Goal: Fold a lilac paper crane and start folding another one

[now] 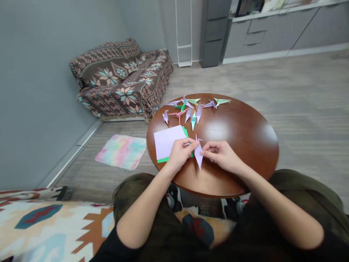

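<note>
While the left hand (181, 151) and right hand (222, 154), nearly closed, pinched a lilac paper crane (199, 157) below frame centre, I judged shaping underway, the next move needing light pressure.

A patterned sofa (128, 80) stands by the wall (40, 72); a pastel rug (121, 151) lies on the floor (300, 109); a white rack (184, 46) stands near cabinets (280, 32).

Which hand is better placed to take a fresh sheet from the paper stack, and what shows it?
Probably the left hand: it sits nearer the paper stack, while the right hand is beyond the lavender crane. Both hands hold the crane, so the left should release it first.
</note>
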The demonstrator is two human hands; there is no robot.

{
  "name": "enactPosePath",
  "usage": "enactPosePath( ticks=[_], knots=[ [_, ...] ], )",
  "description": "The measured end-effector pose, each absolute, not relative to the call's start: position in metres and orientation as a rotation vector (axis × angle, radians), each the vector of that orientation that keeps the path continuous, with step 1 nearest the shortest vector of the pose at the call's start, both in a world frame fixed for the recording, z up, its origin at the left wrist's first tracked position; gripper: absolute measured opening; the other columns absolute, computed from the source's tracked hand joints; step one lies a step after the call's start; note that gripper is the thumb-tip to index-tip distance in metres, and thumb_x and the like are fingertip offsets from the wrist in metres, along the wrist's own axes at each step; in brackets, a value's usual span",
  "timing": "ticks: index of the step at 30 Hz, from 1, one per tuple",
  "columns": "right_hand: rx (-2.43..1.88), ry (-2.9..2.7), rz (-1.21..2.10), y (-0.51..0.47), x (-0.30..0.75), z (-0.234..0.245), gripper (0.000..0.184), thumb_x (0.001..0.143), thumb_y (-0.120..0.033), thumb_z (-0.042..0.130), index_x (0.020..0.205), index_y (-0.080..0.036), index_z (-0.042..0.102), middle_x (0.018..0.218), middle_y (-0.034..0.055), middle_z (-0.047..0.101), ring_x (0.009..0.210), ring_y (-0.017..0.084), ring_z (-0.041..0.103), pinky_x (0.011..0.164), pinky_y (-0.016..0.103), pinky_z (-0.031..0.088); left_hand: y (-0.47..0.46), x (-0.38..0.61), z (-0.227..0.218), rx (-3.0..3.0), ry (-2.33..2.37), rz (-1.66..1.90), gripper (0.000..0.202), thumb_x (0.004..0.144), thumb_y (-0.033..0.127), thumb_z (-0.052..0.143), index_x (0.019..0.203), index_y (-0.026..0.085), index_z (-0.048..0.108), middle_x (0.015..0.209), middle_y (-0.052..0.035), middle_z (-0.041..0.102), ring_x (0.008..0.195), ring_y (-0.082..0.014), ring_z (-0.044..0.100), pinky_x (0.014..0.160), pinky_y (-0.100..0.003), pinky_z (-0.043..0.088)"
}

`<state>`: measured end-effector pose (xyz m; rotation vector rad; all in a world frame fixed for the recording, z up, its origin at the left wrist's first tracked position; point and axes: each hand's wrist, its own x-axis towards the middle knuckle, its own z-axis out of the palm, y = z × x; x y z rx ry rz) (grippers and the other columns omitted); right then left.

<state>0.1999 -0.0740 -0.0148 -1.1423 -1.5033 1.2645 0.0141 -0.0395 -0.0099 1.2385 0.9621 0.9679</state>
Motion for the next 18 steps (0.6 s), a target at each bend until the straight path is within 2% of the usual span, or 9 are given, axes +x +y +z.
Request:
enactPosePath(
  ticks=[7,15,18],
  knots=[
    [-1.154,-1.561,1.298,-0.076,0.200,-0.017,0.019,0.082,-0.035,0.078,0.076,-0.017,0.073,0.062,-0.0017,0.063,0.058,0.013,0.052,0.057,0.028,0.038,-0.036,0.011,-0.010,1.219,0.987,1.067,0.031,0.074,0.042,0.084,0.083,0.015,0.071,0.052,0.0066,0.048,0.048,-0.0067,0.038,0.048,-0.022,0.028],
    [-1.204,-1.561,1.227,-0.076,0.198,-0.025,0.019,0.082,-0.034,0.077,0.076,-0.017,0.073,0.063,-0.0002,0.065,0.056,0.014,0.054,0.054,0.027,0.040,-0.035,0.012,-0.013,1.293,1.010,1.058,0.026,0.082,0.040,0.076,0.085,0.015,0.069,0.053,0.0056,0.051,0.047,-0.0073,0.044,0.048,-0.021,0.033],
    [-1.255,-1.501,1.159,-0.074,0.199,-0.028,0.022,0.084,-0.037,0.076,0.077,-0.017,0.072,0.060,-0.0008,0.063,0.053,0.014,0.053,0.052,0.027,0.040,-0.035,0.012,-0.013,1.295,1.004,1.055,0.029,0.087,0.045,0.072,0.090,0.016,0.069,0.060,0.0041,0.056,0.049,-0.0076,0.048,0.048,-0.020,0.037]
  ],
)
